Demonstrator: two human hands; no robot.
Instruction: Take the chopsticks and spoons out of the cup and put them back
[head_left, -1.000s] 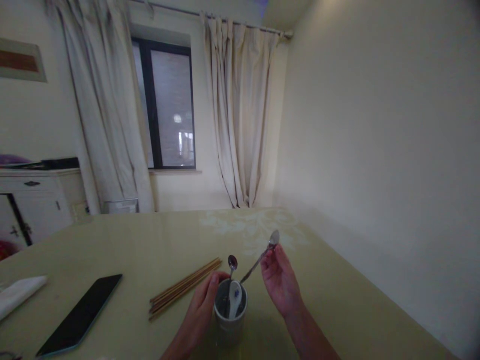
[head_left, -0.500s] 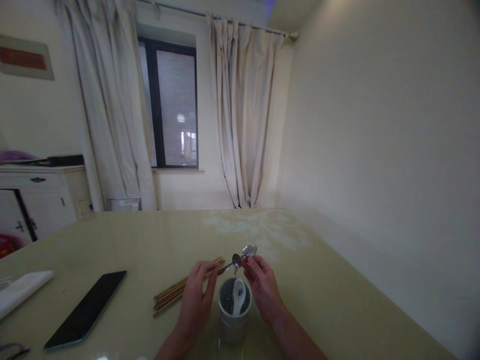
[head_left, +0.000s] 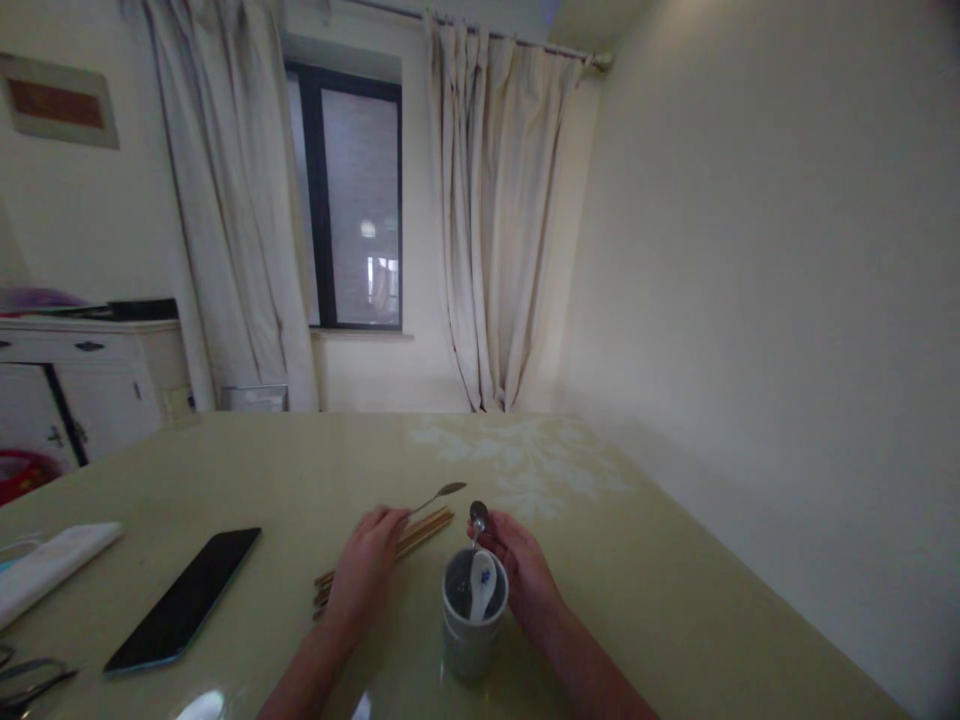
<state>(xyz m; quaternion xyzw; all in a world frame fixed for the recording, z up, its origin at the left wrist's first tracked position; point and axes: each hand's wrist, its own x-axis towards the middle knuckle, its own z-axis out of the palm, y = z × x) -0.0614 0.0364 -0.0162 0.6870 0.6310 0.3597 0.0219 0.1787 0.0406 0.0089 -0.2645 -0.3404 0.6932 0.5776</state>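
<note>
My left hand point(head_left: 365, 566) holds a long metal spoon point(head_left: 437, 493) by its handle, with the bowl pointing away to the right, just above a bundle of wooden chopsticks point(head_left: 417, 532) lying on the table. A grey cup point(head_left: 471, 640) stands between my hands. Inside it are a white ceramic spoon with a blue mark point(head_left: 482, 586) and a small metal spoon point(head_left: 478, 518) standing upright. My right hand point(head_left: 527, 578) rests beside the cup's right rim, fingers curled, fingertips against the small spoon's top. Whether they grip it is unclear.
A dark phone point(head_left: 184, 598) lies left of the chopsticks on the yellow-green table point(head_left: 675, 600). A folded white cloth point(head_left: 52, 560) and scissors point(head_left: 30, 680) are at the left edge. A wall runs along the right, and a curtained window and a white cabinet point(head_left: 82, 385) stand behind.
The long spoon went from my right hand to my left, which carried it left over the chopsticks. My right hand dropped to the cup's rim by the small spoon.
</note>
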